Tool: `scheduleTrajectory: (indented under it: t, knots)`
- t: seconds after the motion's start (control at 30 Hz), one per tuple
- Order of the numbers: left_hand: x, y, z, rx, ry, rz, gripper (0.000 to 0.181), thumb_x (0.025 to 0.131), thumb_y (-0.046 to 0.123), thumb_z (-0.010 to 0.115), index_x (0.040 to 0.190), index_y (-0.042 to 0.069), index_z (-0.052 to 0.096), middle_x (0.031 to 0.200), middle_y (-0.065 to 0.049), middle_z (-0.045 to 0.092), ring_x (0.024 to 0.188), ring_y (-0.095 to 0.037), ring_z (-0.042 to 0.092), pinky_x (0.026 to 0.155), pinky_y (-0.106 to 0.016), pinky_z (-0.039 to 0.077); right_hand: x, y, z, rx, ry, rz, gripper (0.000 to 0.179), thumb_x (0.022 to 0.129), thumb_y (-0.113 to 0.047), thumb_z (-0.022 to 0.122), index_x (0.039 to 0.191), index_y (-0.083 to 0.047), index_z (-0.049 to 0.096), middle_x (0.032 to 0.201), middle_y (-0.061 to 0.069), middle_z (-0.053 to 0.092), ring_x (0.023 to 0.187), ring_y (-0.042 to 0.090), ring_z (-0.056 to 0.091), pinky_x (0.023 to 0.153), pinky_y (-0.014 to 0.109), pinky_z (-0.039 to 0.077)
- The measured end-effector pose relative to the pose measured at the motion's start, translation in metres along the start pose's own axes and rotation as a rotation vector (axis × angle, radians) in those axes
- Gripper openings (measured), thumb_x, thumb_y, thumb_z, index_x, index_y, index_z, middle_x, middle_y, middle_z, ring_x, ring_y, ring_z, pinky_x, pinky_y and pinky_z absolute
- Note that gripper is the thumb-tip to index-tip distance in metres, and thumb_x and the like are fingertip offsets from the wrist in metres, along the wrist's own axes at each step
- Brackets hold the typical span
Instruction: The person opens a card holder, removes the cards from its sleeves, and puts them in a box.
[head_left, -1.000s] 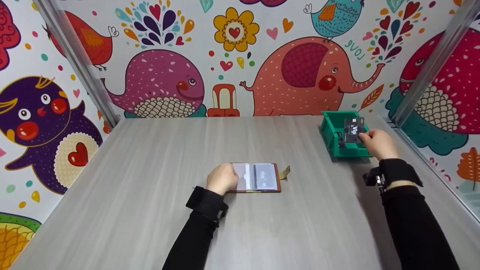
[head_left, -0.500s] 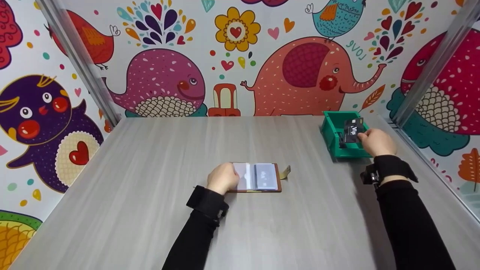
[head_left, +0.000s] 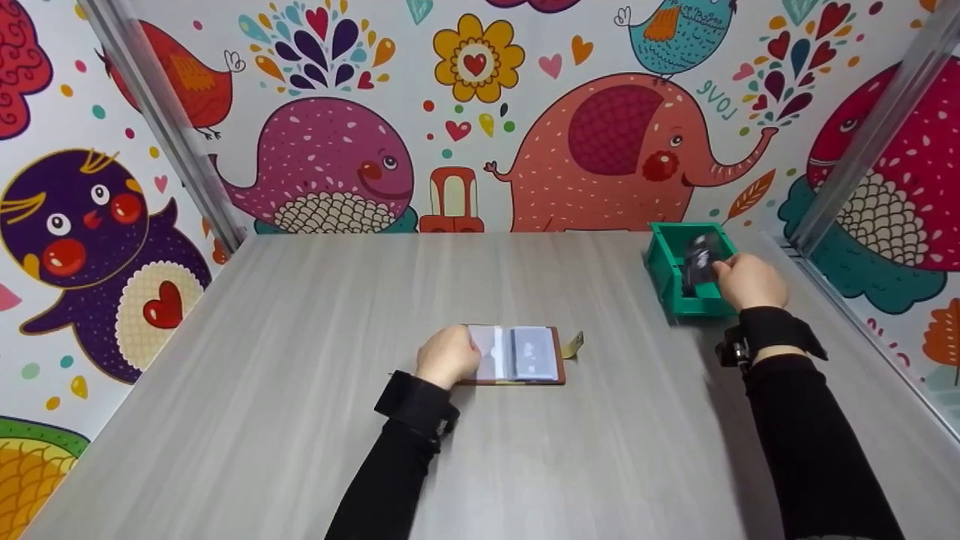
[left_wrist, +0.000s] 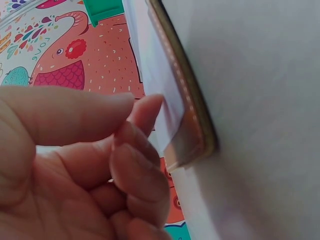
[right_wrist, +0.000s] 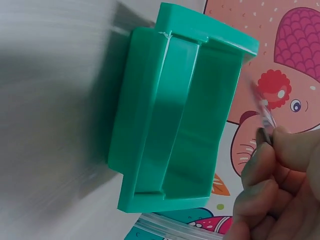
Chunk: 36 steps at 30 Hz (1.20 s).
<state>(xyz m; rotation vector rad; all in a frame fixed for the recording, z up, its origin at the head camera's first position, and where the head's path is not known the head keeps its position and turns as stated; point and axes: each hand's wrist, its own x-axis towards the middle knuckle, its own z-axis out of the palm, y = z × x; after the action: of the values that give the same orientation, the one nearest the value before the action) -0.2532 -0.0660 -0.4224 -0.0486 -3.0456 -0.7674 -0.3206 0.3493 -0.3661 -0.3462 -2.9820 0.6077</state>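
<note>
An open card holder (head_left: pixel 536 354) with a brown cover and clear sleeves lies on the table, its strap standing out at the right. My left hand (head_left: pixel 448 355) stays at its left side with curled fingers, holding the sleeves there. In the left wrist view the index fingertip (left_wrist: pixel 156 102) overlaps a clear sleeve (left_wrist: pixel 170 100) beside the stitched brown edge. Over the green bin (head_left: pixel 703 306), my right hand (head_left: pixel 752 281) pinches a black card (head_left: pixel 699 264), blurred by motion. The right wrist view shows this card (right_wrist: pixel 266 112) nearly edge-on between thumb and fingers.
The bin stands at the back right of the grey table (head_left: pixel 322 300), near the right wall panel. Cartoon-printed panels (head_left: pixel 330 165) enclose the back and sides, with metal posts (head_left: pixel 870 135) at the back corners.
The black card has tilted in my right hand and its lettering has blurred. That hand has shifted slightly left. My left hand stays at the card holder.
</note>
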Motion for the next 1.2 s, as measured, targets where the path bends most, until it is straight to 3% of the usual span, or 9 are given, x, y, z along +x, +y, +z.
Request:
scheduleTrajectory:
  t: [0.1,0.2,0.27,0.43,0.53,1.2]
  knots:
    - [0.0,0.0,0.0,-0.005,0.0,0.002,0.008,0.081,0.007,0.06,0.073,0.008,0.063,0.083,-0.006,0.066,0.074,-0.025,0.06,0.07,-0.045,0.05,-0.002,0.0,-0.001,-0.002,-0.008,-0.028,0.048,0.106,-0.036,0.04,0.119,0.007,0.057,0.104,0.026,0.06,0.092,0.042,0.055,0.073,0.052,0.045]
    - [0.0,-0.001,0.0,-0.006,0.004,0.01,0.012,0.079,0.006,0.059,0.068,0.009,0.059,0.08,-0.006,0.064,0.071,-0.024,0.057,0.067,-0.044,0.05,-0.003,0.001,0.0,0.005,-0.002,-0.052,0.044,0.106,-0.035,0.042,0.106,0.004,0.062,0.085,0.017,0.057,0.079,0.035,0.054,0.064,0.044,0.04]
    - [0.0,-0.001,0.0,-0.003,0.005,0.011,0.013,0.079,0.006,0.059,0.067,0.009,0.058,0.079,-0.006,0.064,0.07,-0.024,0.057,0.067,-0.044,0.05,-0.004,0.002,-0.001,0.016,0.001,-0.06,0.042,0.105,-0.035,0.043,0.103,0.002,0.062,0.081,0.014,0.055,0.077,0.033,0.052,0.062,0.042,0.038]
    - [0.001,-0.001,-0.001,0.001,0.001,0.006,0.013,0.081,0.006,0.058,0.069,0.009,0.059,0.081,-0.007,0.064,0.072,-0.024,0.058,0.068,-0.045,0.05,-0.005,0.003,-0.002,0.038,-0.001,-0.05,0.047,0.105,-0.036,0.042,0.116,0.006,0.058,0.105,0.025,0.059,0.088,0.038,0.053,0.068,0.046,0.042]
    - [0.001,-0.002,0.0,0.002,0.0,0.006,0.013,0.081,0.006,0.057,0.069,0.008,0.06,0.081,-0.007,0.064,0.072,-0.024,0.058,0.069,-0.045,0.05,-0.006,0.002,-0.003,0.037,-0.008,-0.046,0.049,0.106,-0.037,0.042,0.12,0.007,0.056,0.11,0.027,0.058,0.091,0.039,0.053,0.071,0.048,0.043]
    - [0.001,0.0,0.0,0.011,0.006,0.017,0.016,0.079,0.005,0.058,0.064,0.01,0.057,0.076,-0.006,0.062,0.068,-0.023,0.055,0.067,-0.045,0.05,-0.024,-0.019,0.0,0.122,0.075,-0.186,0.044,0.105,-0.034,0.045,0.117,0.006,0.059,0.103,0.024,0.061,0.081,0.032,0.052,0.067,0.041,0.038]
